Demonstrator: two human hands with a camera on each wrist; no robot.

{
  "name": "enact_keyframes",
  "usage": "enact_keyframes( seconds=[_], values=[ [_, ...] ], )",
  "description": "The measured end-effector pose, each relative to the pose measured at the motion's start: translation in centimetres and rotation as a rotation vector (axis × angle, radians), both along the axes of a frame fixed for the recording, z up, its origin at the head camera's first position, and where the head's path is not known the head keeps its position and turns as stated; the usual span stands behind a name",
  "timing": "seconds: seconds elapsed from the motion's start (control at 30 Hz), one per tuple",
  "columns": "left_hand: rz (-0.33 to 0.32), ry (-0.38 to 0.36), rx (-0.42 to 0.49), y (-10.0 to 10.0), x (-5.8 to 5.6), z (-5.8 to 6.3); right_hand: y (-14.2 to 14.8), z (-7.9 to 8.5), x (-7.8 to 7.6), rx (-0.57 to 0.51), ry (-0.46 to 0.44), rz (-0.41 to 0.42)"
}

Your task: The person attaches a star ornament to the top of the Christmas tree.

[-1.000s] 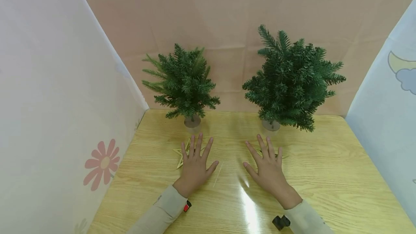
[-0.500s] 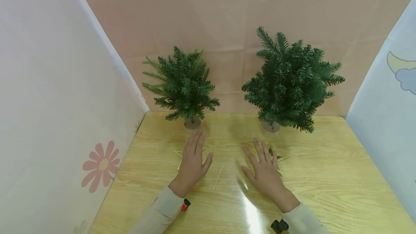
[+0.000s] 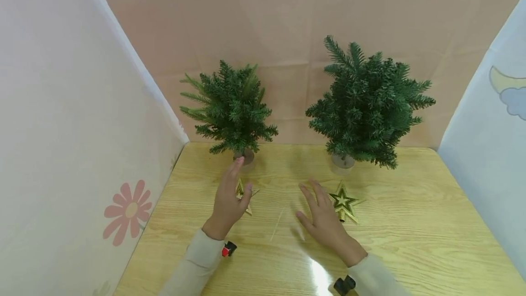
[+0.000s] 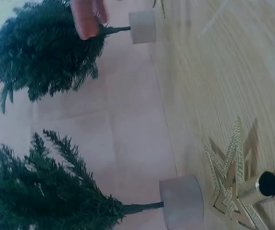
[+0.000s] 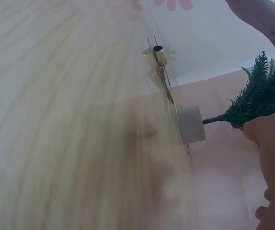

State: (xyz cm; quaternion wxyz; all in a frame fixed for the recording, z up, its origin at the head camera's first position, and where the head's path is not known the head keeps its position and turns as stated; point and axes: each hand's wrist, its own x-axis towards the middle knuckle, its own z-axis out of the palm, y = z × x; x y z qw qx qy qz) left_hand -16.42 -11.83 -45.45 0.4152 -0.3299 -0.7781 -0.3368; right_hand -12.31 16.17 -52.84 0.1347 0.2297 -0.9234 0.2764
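Note:
My left hand (image 3: 228, 200) hovers over a gold star tree topper (image 3: 248, 205), covering part of it. The fingers point toward the base of the smaller artificial pine (image 3: 234, 108), the thumb apart, holding nothing. In the left wrist view that star (image 4: 227, 196) lies beside the round base (image 4: 181, 203), its hollow tube facing up. My right hand (image 3: 326, 223), fingers slightly bent and holding nothing, is just left of a second gold star topper (image 3: 344, 202). Behind that star stands the larger pine (image 3: 370, 104). In the right wrist view, my left hand (image 5: 262, 19) shows at the top.
A wood-grain table (image 3: 419, 204) carries everything. A pink-beige cloth (image 3: 287, 17) hangs behind the pines. White panels stand at both sides, the left one bearing a pink flower (image 3: 131, 209). Light glares off the table's front.
Both hands were spread over the stars. The left has shifted left and turned on its side; the right has slid left, uncovering its star. The trees stay put.

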Motion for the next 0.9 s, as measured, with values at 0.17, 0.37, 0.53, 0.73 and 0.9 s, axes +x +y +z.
enact_keyframes(
  seconds=[0.17, 0.37, 0.53, 0.73, 0.9],
  values=[
    [0.042, 0.027, 0.089, -0.9, -0.7, 0.2, -2.2, -0.9, -0.2, -0.134, -0.150, 0.018],
    [0.104, 0.017, 0.219, -1.8, -1.7, 1.0, -4.0, -1.4, -0.7, -0.218, -0.233, 0.039],
    [0.130, -0.060, 0.321, -2.2, -2.9, 1.6, -5.2, -2.0, -1.5, -0.276, -0.325, 0.035],
    [0.168, -0.185, 0.461, -2.3, -4.1, 1.4, -7.3, -3.0, -2.7, -0.342, -0.386, 0.027],
    [0.148, -0.231, 0.535, -1.8, -2.9, 2.8, -8.8, -3.6, -3.3, -0.355, -0.397, 0.040]
  ],
)
